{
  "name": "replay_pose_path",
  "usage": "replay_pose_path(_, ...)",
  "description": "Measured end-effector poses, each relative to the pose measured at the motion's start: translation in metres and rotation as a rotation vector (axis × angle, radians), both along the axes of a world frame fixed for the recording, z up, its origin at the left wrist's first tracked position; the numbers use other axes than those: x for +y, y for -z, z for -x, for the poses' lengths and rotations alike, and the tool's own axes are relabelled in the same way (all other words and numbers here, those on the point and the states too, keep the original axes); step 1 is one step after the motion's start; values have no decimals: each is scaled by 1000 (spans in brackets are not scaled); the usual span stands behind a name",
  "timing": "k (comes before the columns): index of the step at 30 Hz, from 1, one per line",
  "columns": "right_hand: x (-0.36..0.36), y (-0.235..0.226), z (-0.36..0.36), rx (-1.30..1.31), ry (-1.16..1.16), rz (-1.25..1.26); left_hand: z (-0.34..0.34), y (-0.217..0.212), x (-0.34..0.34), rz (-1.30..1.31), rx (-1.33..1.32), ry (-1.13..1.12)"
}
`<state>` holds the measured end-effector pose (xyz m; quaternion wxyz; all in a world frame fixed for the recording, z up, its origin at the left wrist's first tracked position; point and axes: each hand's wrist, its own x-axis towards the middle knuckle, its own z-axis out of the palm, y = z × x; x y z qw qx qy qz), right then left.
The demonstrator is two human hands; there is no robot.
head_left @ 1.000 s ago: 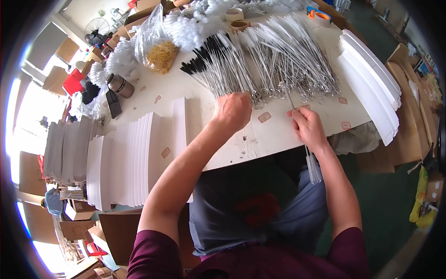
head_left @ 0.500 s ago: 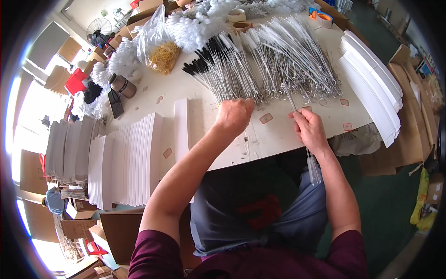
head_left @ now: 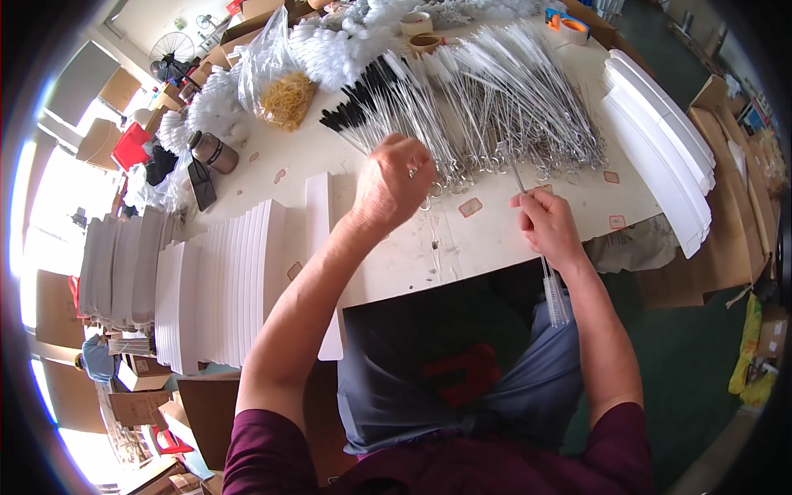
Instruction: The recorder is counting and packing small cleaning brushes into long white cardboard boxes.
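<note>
My right hand is closed round a few thin wire brushes. Their clear-white bristle ends hang below the fist over my thigh, and their wire ends stick up beyond the thumb. At the near edge of the brush pile, my left hand is bent with its fingers pinched together. A metal loop shows at its fingertips, seemingly a wire brush end; the rest is hidden by the hand. The pile has white-bristled brushes and black-bristled brushes, looped ends toward me.
Stacked white card strips stand at the left, with one strip apart. More white strips lie at the right. Farther back are a bag of yellow rubber bands, a bottle, tape rolls and an orange-blue tape dispenser.
My left hand has lifted and shifted slightly left and away from me, turning so a metal loop shows at its fingers. The right hand stays nearly still with its brushes.
</note>
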<state>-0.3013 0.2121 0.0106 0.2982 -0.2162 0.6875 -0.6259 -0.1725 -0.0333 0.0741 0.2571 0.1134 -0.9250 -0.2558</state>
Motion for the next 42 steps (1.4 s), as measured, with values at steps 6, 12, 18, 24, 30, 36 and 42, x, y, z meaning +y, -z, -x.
replay_pose_path(6,-44,-29,0,-258,-95,134,10,-45,-1,-139,167,33)
replay_pose_path(12,-130,-31,25,-398,-201,265,19,-72,-16,-225,225,11)
replay_pose_path(18,-154,-11,33,-540,-44,329,8,-102,-44,-529,482,155)
replay_pose_path(24,-156,-13,28,-517,-45,323,-27,-141,-58,-650,633,180)
replay_pose_path(30,-140,-16,30,-480,-28,323,-77,-180,-49,-626,613,178)
replay_pose_path(36,-95,-48,11,-344,-115,324,-132,-196,-39,-669,460,186)
replay_pose_path(42,-60,-72,-31,-250,-372,275,-131,-172,-18,-1018,232,326)
